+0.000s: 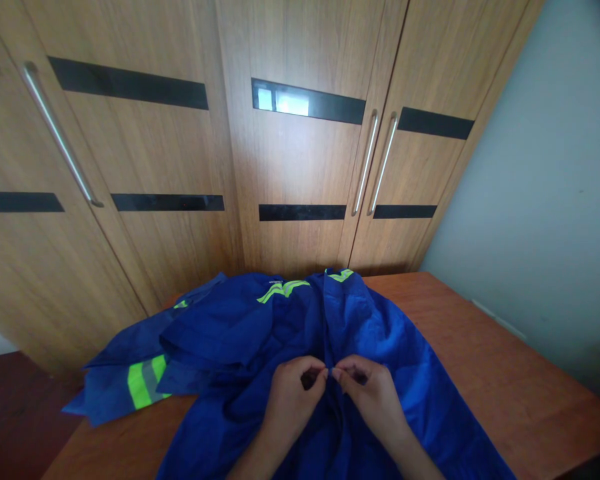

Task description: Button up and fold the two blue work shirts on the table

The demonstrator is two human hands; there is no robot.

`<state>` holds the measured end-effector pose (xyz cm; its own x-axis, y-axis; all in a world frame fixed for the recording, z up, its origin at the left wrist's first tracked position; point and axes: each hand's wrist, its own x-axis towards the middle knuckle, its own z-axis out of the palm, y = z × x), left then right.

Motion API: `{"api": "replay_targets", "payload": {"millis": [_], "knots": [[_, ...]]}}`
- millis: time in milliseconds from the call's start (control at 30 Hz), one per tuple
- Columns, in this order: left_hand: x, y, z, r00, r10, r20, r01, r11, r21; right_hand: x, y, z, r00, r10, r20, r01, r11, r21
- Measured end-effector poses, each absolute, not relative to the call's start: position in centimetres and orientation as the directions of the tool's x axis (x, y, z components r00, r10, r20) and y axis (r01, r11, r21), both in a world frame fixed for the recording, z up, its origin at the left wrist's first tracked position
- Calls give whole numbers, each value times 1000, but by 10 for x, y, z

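Observation:
A blue work garment [395, 347] with yellow-green reflective strips lies spread out in front of me, its front opening running down the middle. My left hand [297, 390] pinches the left edge of that opening between thumb and fingertips. Close beside it, my right hand [367, 387] pinches the facing edge, and the fingertips of both hands almost meet. Whatever small fastener may be between them is too small to make out. One sleeve [130, 387] with a wide reflective band stretches off to the left.
The garment rests on a reddish-brown wooden table [480, 347]. Behind the table stands a wooden wardrobe [300, 160] with black strips and metal handles [383, 163]. A pale wall [545, 220] rises on the right.

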<state>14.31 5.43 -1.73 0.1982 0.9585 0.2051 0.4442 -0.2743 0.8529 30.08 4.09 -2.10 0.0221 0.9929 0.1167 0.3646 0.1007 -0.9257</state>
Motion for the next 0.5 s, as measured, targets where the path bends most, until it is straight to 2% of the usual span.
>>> {"api": "replay_targets", "payload": {"millis": [100,200,300,400,500], "knots": [[143,53,-22,224,934,278,524,-356,774,299,44,-27,43,999,10,136,4,-991],[143,52,-26,235,928,291,580,-374,724,301,46,-28,-24,999,-40,108,-37,-993],[142,51,-26,226,936,270,615,-352,705,307,47,-29,-65,997,35,343,55,-938],[142,51,-27,221,940,261,646,-342,683,311,47,-30,-67,983,172,628,175,-759],[140,52,-29,225,945,237,683,-327,653,312,46,-33,-91,979,180,720,190,-668]]}}
